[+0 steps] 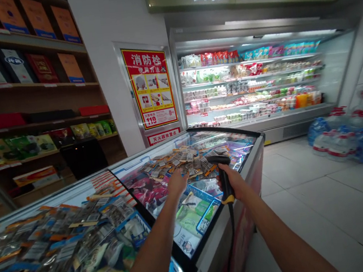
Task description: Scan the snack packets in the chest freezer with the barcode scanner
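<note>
My right hand point(235, 182) is wrapped round the handle of a black barcode scanner point(227, 186) with yellow trim, held upright over the freezer's near edge. Its cable point(232, 228) hangs down along the freezer side. My left hand point(177, 182) reaches forward over the glass top to the near edge of a pile of small flat packets point(190, 159) with orange tops and barcode labels. The left fingertips are small and partly hidden against the packets, so whether they grip one is unclear. The scanner's head is just right of the pile.
A chest freezer point(254, 161) runs beneath my arms; another packet pile point(47, 236) covers its left section. A blue basket point(203, 196) shows through the glass. Behind stand a lit dairy fridge point(253, 121) and shelves point(25, 81). Bottled water packs point(334, 143) sit on the floor at right.
</note>
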### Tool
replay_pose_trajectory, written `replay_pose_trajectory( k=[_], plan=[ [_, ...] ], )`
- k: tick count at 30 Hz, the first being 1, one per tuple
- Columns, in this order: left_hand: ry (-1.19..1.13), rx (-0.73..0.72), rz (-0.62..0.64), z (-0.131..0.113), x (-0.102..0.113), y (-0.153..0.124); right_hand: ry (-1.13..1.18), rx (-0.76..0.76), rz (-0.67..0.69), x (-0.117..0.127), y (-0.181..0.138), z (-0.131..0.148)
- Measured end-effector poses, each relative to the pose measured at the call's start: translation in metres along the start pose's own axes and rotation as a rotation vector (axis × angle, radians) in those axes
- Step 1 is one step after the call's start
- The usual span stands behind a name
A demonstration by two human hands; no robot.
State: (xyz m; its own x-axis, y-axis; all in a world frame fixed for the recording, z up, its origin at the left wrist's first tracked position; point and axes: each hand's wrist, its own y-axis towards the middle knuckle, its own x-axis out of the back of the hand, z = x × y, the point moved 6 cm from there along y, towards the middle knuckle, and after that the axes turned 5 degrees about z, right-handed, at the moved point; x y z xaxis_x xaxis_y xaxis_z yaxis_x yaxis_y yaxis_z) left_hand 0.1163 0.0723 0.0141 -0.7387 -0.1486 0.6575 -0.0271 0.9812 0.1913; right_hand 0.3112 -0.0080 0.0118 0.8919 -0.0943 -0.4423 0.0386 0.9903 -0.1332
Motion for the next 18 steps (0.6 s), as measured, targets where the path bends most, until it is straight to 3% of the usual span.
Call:
replay_pose_trajectory(
  k=[4, 10, 14, 18],
  plan=[
    [0.113, 0.201, 0.0, -0.014, -0.03, 0.011, 0.018, 0.0, 0.002, 0.015, 0.005, 0.002],
    [0.089, 0.316, -0.073, -0.01, -0.042, 0.026, 0.019, -0.037, 0.016, 0.026, 0.017, 0.002],
    [-0.08, 0.276, 0.007, 0.005, -0.048, 0.033, -0.018, -0.049, 0.056, 0.015, 0.02, 0.004],
    [-0.351, 0.219, 0.015, 0.019, -0.038, 0.023, -0.001, -0.07, 0.126, -0.007, 0.017, 0.001]
  ],
)
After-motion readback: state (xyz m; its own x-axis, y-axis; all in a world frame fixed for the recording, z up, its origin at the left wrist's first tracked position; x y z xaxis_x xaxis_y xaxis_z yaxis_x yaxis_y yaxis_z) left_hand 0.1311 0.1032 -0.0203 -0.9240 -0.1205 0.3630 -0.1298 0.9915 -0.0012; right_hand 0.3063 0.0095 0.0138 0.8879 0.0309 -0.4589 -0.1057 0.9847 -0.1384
